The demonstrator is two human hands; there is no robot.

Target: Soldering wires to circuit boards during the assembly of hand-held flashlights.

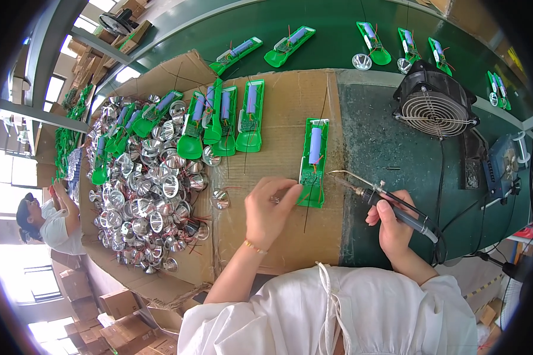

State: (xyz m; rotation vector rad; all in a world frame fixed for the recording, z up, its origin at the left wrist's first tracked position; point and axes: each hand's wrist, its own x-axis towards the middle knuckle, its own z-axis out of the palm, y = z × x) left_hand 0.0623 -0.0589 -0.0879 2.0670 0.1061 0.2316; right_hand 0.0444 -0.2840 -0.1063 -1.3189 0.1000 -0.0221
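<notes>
1. The green case (311, 176) lies flat on the brown cardboard (278, 236), in front of the person's belly. Its long way runs from near the person to far away, with the blue battery (315, 142) toward the far end.
2. The left hand (267, 204) is nearer. The case is just to the right of its fingertips, which meet its left edge near the close end. Those fingers are bent, but I cannot tell if they pinch anything.
3. The right hand (395, 228) is farther off, to the right. Its fingers wrap around the soldering iron (370, 196), which points left, with its tip just beside the case's right edge.
</notes>
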